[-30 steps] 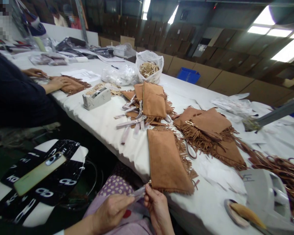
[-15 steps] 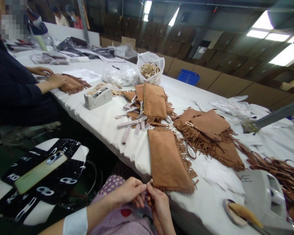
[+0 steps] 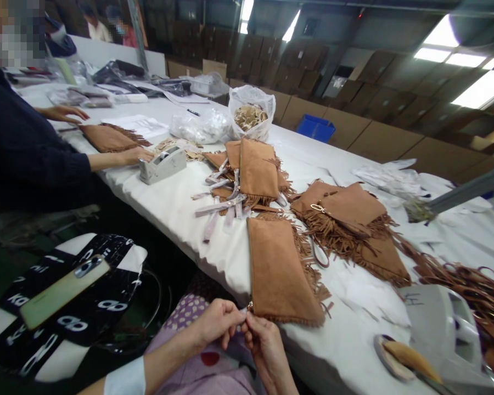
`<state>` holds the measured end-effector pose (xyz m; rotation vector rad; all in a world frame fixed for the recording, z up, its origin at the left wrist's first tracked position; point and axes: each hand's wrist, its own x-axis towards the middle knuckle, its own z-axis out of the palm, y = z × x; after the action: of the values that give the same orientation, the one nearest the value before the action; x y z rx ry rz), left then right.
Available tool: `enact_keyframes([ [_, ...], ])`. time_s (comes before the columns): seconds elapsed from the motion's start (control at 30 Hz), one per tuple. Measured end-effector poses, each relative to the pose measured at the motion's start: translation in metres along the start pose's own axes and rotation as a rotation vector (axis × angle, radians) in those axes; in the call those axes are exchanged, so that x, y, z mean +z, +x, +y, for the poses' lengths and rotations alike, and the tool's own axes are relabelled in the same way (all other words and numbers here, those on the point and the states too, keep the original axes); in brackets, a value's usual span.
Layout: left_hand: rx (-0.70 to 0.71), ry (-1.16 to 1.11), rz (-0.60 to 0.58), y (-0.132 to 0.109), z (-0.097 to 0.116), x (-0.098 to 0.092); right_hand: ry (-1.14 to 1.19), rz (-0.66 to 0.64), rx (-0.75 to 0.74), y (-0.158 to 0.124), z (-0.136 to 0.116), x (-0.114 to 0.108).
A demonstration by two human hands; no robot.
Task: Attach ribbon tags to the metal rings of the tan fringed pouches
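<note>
A tan suede pouch (image 3: 282, 269) with fringe along its right and lower sides lies flat at the table's near edge. Small gold-coloured hardware (image 3: 250, 305) shows at its lower left corner. Just below that corner, the fingertips of my left hand (image 3: 218, 323) and my right hand (image 3: 265, 340) meet in a pinch. Between them is a small pale strip (image 3: 243, 310), mostly hidden by the fingers. Beyond the pouch is a stack of similar fringed pouches (image 3: 259, 170), with straps in pale wrapping (image 3: 226, 206) hanging toward the near side.
Other fringed pouches (image 3: 346, 214) lie to the right, near a heap of brown straps (image 3: 469, 285). A large tape dispenser (image 3: 440, 323) stands at the near right, a smaller one (image 3: 162, 164) at left. A co-worker's hand (image 3: 138, 155) is beside it. A phone (image 3: 66, 291) rests on a stool.
My hands stay pinched together at the pouch's corner, with only a slight shift. The co-worker's near hand has moved right from their pouch to the small tape dispenser.
</note>
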<state>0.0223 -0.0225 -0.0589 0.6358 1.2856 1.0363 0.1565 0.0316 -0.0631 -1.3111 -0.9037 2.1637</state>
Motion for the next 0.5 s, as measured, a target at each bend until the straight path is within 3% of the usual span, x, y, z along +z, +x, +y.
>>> enact_keyframes([
  [0.17, -0.026, 0.212, 0.160, 0.002, -0.001, 0.006, -0.010, 0.011, -0.052, 0.000, 0.004, 0.000],
  [0.3, 0.047, 0.358, 0.270, 0.006, 0.000, 0.007, -0.060, -0.014, -0.082, -0.001, 0.007, -0.001],
  [0.5, 0.085, 0.363, 0.255, 0.010, -0.007, 0.007, -0.303, -0.029, -0.130, -0.014, 0.003, -0.010],
])
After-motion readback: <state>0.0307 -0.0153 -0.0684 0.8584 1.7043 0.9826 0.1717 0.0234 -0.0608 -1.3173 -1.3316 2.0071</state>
